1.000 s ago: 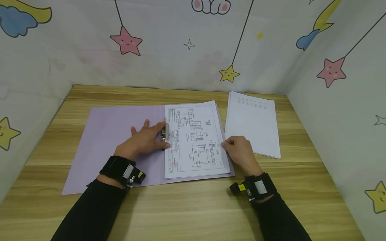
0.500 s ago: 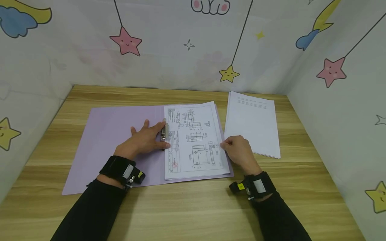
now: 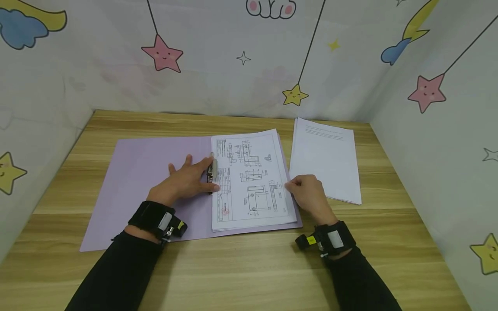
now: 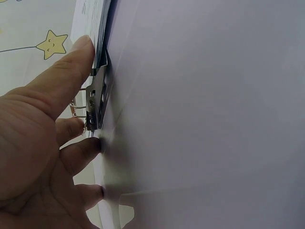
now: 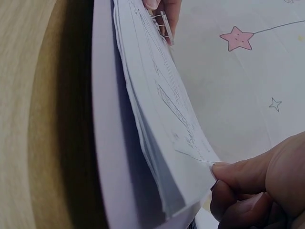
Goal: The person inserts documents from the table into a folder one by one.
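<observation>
A lilac folder point(image 3: 144, 157) lies opened out flat, with a metal lever clip point(image 3: 210, 170) along its spine. On its right half sits a stack of drawing sheets point(image 3: 241, 216), the top one printed with technical drawings. My left hand point(image 3: 183, 181) is spread beside the clip. Its thumb point(image 4: 64, 81) rests on the sheets' left edge, and the index finger touches the far end of the clip. At the opposite edge, my right hand point(image 3: 309, 192) pinches the sheets between thumb and curled fingers. The right wrist view shows this edge bent up, clear of the folder.
A second stack of white sheets point(image 3: 327, 160), with a few printed lines, lies right of the folder, partly behind my right hand. The wooden table point(image 3: 249, 268) meets a white wall point(image 3: 218, 86) with printed stars at the back and sides.
Both hands stay almost in place. The sheets' right edge dips slightly, then rises again with the right hand's pinch.
</observation>
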